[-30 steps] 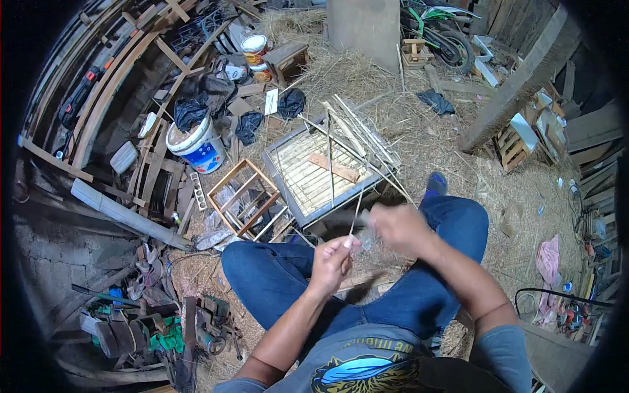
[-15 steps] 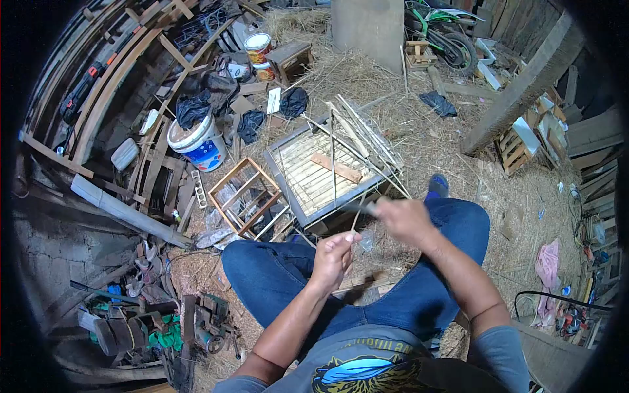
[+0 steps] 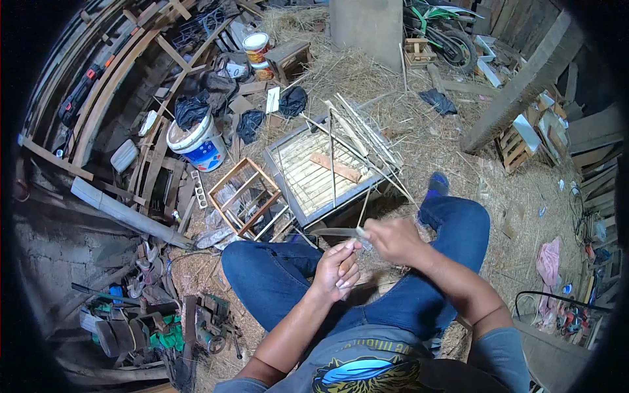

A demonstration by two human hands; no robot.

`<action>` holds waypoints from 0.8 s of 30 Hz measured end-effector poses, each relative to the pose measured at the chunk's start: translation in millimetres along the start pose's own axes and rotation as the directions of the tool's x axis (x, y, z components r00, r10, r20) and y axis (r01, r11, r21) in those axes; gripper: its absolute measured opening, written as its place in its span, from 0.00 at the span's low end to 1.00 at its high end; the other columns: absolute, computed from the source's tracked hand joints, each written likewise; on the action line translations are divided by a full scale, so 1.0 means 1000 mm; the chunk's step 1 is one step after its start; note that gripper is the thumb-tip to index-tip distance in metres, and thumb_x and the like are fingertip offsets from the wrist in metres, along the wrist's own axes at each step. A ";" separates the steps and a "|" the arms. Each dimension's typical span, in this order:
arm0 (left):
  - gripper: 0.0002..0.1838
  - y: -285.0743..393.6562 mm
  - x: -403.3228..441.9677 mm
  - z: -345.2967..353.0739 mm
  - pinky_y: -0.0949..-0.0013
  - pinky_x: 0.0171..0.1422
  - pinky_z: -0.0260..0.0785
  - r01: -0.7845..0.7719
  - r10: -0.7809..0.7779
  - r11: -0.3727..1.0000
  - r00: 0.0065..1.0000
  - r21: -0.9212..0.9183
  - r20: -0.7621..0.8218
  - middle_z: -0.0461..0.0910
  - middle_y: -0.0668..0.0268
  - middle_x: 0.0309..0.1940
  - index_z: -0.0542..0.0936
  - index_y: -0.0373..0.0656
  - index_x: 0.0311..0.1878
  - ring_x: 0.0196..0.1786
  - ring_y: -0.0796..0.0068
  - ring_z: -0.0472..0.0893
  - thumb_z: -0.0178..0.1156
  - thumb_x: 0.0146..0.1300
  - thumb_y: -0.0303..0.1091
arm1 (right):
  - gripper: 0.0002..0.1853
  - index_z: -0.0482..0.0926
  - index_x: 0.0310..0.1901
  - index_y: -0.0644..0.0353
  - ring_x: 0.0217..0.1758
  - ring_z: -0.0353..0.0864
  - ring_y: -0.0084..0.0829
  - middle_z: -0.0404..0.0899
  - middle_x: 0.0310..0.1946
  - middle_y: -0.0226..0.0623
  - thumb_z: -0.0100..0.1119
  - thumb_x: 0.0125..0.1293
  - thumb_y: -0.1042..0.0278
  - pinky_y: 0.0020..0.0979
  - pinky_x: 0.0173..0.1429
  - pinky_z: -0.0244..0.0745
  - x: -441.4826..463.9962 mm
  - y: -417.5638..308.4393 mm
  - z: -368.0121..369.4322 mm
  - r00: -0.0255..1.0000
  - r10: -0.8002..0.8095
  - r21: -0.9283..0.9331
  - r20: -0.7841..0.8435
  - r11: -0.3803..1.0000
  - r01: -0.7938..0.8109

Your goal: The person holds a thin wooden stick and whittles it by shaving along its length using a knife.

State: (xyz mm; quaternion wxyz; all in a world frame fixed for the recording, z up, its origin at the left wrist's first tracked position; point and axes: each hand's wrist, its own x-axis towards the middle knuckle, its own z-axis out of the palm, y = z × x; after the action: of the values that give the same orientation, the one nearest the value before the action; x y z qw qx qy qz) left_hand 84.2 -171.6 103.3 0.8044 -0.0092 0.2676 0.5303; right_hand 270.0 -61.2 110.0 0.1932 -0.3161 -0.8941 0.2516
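My right hand [image 3: 393, 241] is closed round the handle of a knife [image 3: 333, 232], whose blade points left. A thin bamboo strip [image 3: 364, 207] rises from the fingers of my left hand [image 3: 338, 268], pinched between thumb and forefinger. The blade lies across the strip's lower part, just above my left thumb; I cannot tell how deeply it touches. Beyond my hands is a low slatted bamboo table [image 3: 303, 171] with a dark frame. On it rest a flat piece of wood [image 3: 335, 168] and several long thin strips [image 3: 354, 134].
A small wooden frame [image 3: 244, 198] stands left of the table, with a white bucket [image 3: 196, 145] behind it. A wooden post [image 3: 517, 88] leans at the right. Straw and shavings cover the floor. Farther back stands a motorcycle [image 3: 452, 46].
The knife has swung from pointing up-left beside the strip to lying across it, pointing left. My right hand has moved slightly down and left, closer to my left hand.
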 end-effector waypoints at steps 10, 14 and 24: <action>0.13 0.002 -0.006 0.009 0.73 0.12 0.47 -0.061 0.148 0.876 0.978 0.479 -0.146 0.60 0.77 0.09 0.80 0.36 0.48 0.08 0.83 0.55 0.51 0.80 0.36 | 0.17 0.76 0.43 0.49 0.30 0.85 0.53 0.83 0.28 0.47 0.43 0.80 0.47 0.55 0.34 0.77 0.010 0.029 0.002 0.982 0.190 -0.098 -0.015 0.977 -0.190; 0.16 0.029 -0.012 0.011 0.75 0.16 0.45 0.055 0.089 0.702 0.982 0.710 -0.164 0.61 0.81 0.11 0.85 0.35 0.49 0.12 0.88 0.55 0.56 0.79 0.39 | 0.19 0.80 0.55 0.48 0.40 0.87 0.48 0.85 0.37 0.38 0.62 0.71 0.46 0.47 0.41 0.80 0.014 0.031 -0.046 0.908 0.321 0.122 -0.270 0.947 -0.298; 0.17 0.104 -0.015 0.064 0.76 0.20 0.43 0.051 -0.025 0.334 0.999 0.941 -0.045 0.64 0.84 0.14 0.89 0.38 0.44 0.15 0.90 0.56 0.63 0.75 0.45 | 0.06 0.87 0.35 0.51 0.36 0.88 0.38 0.87 0.33 0.29 0.69 0.55 0.68 0.37 0.39 0.81 0.012 0.027 -0.044 0.987 -0.007 0.169 -0.162 0.985 0.035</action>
State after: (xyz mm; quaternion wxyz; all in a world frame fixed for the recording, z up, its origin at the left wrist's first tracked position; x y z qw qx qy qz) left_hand 17.4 -119.4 192.3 0.6713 0.4441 0.5333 0.2600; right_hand 296.1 -21.2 131.8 0.2936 -0.3080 -0.8541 0.2992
